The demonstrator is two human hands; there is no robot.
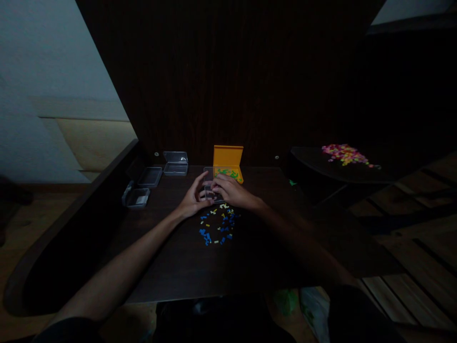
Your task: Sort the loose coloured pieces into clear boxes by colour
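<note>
Coloured pieces (218,227) lie just before hands (231,191) clasping clear box (209,186).

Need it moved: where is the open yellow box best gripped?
Probably take the yellow box by its tray's left and right walls, fingers from above: the lid stands upright behind, and the left hand and right hand crowd the front.

small clear box (210,190) on dark table (178,257)
</note>
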